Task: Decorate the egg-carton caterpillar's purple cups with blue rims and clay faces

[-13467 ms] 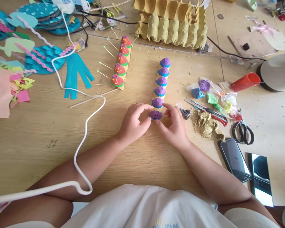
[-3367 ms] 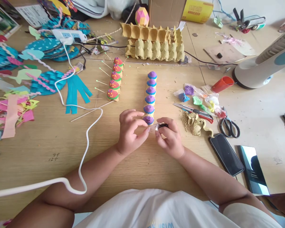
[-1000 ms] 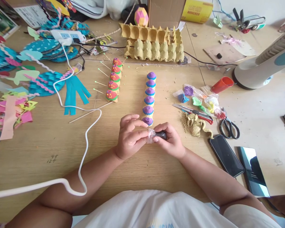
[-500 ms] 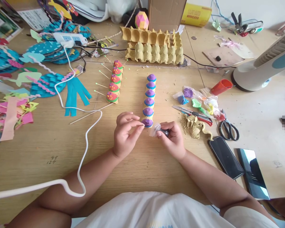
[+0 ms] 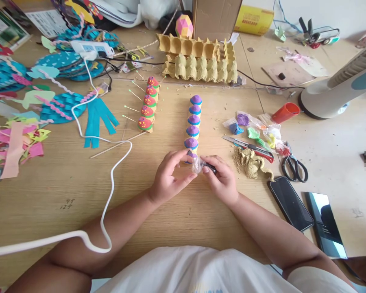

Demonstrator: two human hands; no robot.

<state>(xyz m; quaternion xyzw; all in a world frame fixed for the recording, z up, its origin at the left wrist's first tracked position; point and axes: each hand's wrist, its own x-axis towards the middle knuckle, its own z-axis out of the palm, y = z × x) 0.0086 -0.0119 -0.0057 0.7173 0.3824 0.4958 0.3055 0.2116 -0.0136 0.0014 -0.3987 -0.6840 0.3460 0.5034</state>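
A row of purple-topped egg-carton cups with blue bands [image 5: 192, 125] runs down the middle of the wooden table. My left hand [image 5: 167, 179] and my right hand [image 5: 221, 181] meet at its near end. Both pinch a small clear plastic bag with black clay [image 5: 201, 165] between thumb and fingers. The nearest purple cup is partly hidden behind my fingers. To the left stands a second row of red-and-green cups with faces and pins [image 5: 147, 110].
Clay bags [image 5: 256, 128], a utility knife [image 5: 248, 145], carton scraps [image 5: 251, 161], scissors [image 5: 293, 168], a phone [image 5: 289, 202] and an orange cup [image 5: 285, 112] lie to the right. Egg cartons [image 5: 198, 61] stand behind. A white cable [image 5: 110, 171] and paper cut-outs [image 5: 24, 122] fill the left. A fan base [image 5: 338, 91] sits far right.
My left hand has come back from the nearest purple cup to the clay bag that my right hand holds. Both hands now pinch the bag.
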